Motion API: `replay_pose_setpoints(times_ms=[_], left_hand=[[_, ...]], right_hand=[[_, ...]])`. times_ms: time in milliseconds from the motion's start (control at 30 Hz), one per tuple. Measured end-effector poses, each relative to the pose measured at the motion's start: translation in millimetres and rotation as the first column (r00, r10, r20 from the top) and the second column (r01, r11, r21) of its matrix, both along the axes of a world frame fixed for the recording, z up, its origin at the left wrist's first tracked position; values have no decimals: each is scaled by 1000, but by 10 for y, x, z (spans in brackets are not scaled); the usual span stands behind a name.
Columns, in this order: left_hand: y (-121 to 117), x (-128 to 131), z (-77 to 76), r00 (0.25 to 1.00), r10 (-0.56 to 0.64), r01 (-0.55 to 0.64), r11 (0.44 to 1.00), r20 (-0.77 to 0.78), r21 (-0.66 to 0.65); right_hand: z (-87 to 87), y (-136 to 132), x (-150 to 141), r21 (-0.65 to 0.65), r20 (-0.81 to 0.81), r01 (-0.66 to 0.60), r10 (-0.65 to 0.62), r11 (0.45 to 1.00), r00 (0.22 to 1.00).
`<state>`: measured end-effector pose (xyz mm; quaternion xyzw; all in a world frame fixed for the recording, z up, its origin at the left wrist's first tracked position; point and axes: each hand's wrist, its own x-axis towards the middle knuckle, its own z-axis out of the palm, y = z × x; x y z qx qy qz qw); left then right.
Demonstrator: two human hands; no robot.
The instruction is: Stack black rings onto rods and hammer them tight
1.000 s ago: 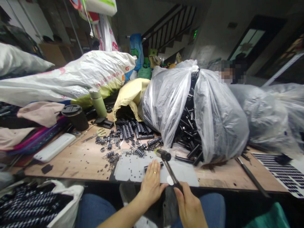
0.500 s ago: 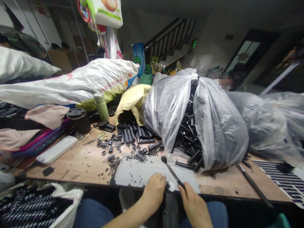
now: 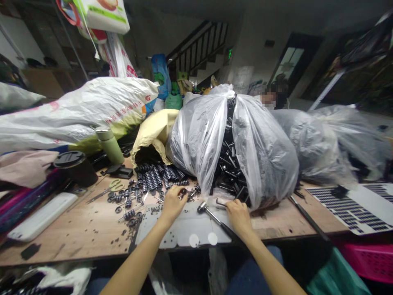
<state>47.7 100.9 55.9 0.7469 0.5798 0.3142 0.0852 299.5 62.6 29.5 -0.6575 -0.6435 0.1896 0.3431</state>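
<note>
My left hand (image 3: 174,203) is closed at the right end of the pile of black-and-white ribbed rollers (image 3: 150,178), its fingertips on a small dark roller piece (image 3: 183,193). At the mouth of the clear plastic bag, my right hand (image 3: 238,215) is closed on a slim black tube (image 3: 221,203) that sticks out to the left. Between the hands a small hammer (image 3: 216,219) lies on the grey board (image 3: 184,229), metal head to the upper left, its handle passing beneath my right wrist. Two white discs (image 3: 203,239) show at the board's front edge.
The clear bag (image 3: 202,139) bulges with black tubes (image 3: 231,172). Left of it are a yellow sack (image 3: 155,131), green bottle (image 3: 109,145), black cup (image 3: 75,168), scissors (image 3: 107,188) and white case (image 3: 43,217). At right lie a dark rod (image 3: 308,217) and patterned sheets (image 3: 337,209).
The hammer has left my right hand and lies on the board. My right hand has moved up to the bag mouth; my left hand has gone forward and left to the roller pile. The view has shifted.
</note>
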Motion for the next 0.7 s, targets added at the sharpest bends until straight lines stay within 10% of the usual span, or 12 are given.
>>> replay_pose_setpoints(times_ms=[100,367,533,700], left_hand=[[-293,-66,-27,951,-34,22,999,307,42],[-450,311,-340,579,122,272,903,806,-332],[-523,290,-263,719,13,182,962,695,-206],[-689,212,-380,813,-170,203,979,556,2]], right_hand=[[0,30,-113,-44,-244,-41,29,998,969],[37,-164,-838,-186,-691,-226,36,956,722],[76,-234,-972,-286,-743,-142,-125,948,657],[225,-379,-1080,-520,-846,-440,-367,732,388]])
